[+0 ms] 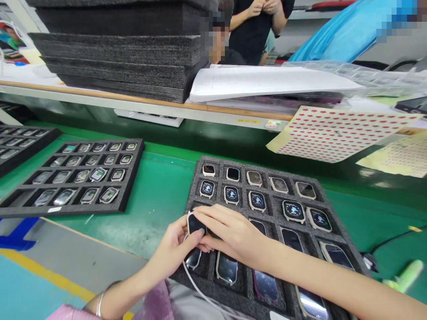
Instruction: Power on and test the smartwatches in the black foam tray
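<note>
My left hand (173, 244) grips a smartwatch case (196, 223) with a dark screen and a pale frame, no strap on it. Its thumb lies across the lower part of the screen. From the other side my right hand (230, 229) also holds the watch, its fingers over the top edge. A white cable (193, 282) runs down from my left hand; its end at the watch is hidden. Just below both hands is a grey foam tray (245, 165) with watch cases in its slots. One row shows lit dials; other screens are dark.
A second foam tray (128, 189) of watches lies to the left, another tray (50, 135) beyond it. Over the green bench runs a shelf with stacked black foam (123, 58) and papers (267, 84). A dotted sticker sheet (336, 133) hangs down. People stand behind.
</note>
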